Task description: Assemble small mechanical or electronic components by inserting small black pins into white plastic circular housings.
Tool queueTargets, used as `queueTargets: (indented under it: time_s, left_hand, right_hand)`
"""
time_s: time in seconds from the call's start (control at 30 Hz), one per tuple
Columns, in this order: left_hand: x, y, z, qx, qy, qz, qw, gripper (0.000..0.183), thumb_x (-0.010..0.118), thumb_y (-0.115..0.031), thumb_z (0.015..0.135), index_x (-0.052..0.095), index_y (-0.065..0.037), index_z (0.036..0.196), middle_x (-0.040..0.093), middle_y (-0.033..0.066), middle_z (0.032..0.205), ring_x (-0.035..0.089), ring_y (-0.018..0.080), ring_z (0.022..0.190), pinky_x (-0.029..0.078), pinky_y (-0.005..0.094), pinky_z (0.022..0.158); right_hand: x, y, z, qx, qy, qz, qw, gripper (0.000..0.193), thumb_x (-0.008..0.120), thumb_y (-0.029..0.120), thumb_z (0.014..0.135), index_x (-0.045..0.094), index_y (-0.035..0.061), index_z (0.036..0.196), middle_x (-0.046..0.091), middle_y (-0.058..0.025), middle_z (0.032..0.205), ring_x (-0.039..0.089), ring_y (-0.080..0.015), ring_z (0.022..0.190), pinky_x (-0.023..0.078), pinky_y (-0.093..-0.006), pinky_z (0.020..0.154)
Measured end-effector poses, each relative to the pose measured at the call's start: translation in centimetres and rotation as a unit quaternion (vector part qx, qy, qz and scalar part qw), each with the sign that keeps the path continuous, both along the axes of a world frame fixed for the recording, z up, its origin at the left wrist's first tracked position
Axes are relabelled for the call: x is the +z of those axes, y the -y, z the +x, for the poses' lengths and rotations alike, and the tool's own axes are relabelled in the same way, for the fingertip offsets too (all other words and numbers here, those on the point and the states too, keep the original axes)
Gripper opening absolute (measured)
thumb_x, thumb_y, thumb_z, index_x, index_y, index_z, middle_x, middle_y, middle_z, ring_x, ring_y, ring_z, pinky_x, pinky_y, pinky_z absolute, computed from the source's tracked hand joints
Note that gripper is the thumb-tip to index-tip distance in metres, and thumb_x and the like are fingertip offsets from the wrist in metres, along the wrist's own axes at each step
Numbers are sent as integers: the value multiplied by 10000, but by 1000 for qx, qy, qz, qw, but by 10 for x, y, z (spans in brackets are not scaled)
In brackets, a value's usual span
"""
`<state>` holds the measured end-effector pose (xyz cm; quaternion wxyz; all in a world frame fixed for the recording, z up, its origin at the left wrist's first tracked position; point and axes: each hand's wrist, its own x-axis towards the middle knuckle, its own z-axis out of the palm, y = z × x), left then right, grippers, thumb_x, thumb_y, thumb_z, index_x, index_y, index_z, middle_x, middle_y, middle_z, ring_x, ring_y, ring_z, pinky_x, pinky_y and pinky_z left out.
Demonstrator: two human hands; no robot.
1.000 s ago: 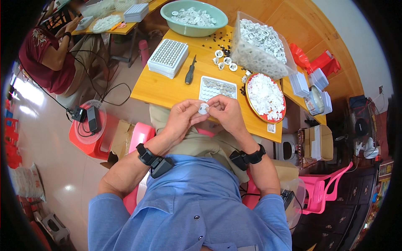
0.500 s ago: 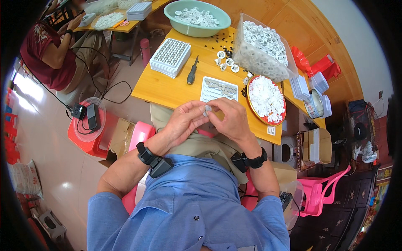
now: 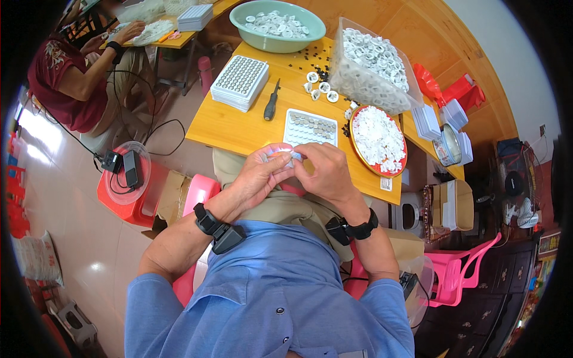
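Observation:
My left hand (image 3: 262, 171) and my right hand (image 3: 326, 171) meet just past the near edge of the table. Between their fingertips they pinch a small whitish piece (image 3: 292, 157), mostly covered by the fingers, so its exact kind is unclear. Right beyond my hands lies a white tray (image 3: 295, 137) with round wells, its far part holding several small silvery discs (image 3: 322, 127). A dark-handled screwdriver (image 3: 271, 104) rests left of the tray. To the right stands a red-rimmed round dish (image 3: 359, 143) heaped with small white plastic parts (image 3: 378, 138).
A stack of filled trays (image 3: 240, 83), a green basin (image 3: 242, 33) and a clear bin (image 3: 358, 83) of white parts occupy the table (image 3: 224, 128). Loose white rings (image 3: 324, 88) and black bits lie between. At left, a co-worker (image 3: 71, 83) sits at another table. A pink chair (image 3: 453, 271) stands right.
My hands stay together over nearly the same spot, fingers shifting around the piece; its grey face, seen before, now looks whitish. The co-worker's arm has reached up onto the other table.

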<state>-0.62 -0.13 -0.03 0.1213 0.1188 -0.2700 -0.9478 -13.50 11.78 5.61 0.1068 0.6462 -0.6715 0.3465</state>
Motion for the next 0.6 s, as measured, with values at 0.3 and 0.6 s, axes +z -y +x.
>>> queueTargets:
  time_s: [0.3, 0.6]
  left_hand:
    - [5, -4, 2, 51, 19, -25, 998, 317, 642, -60, 940, 522, -13, 1230, 629, 111, 1142, 634, 201, 1060, 551, 343, 941]
    - [1, 3, -3, 69, 8, -22, 997, 313, 656, -42, 925, 533, -26, 1213, 636, 101, 1128, 634, 192, 1056, 554, 316, 904]
  right_hand:
    - [-5, 1, 0, 7, 49, -7, 999, 214, 727, 115, 757, 672, 31, 947, 708, -119, 901, 663, -300, 778, 525, -379, 722]
    - [-12, 8, -3, 25, 87, 1, 996, 275, 749, 90, 740, 632, 38, 983, 681, -136, 1069, 649, -333, 975, 515, -407, 838]
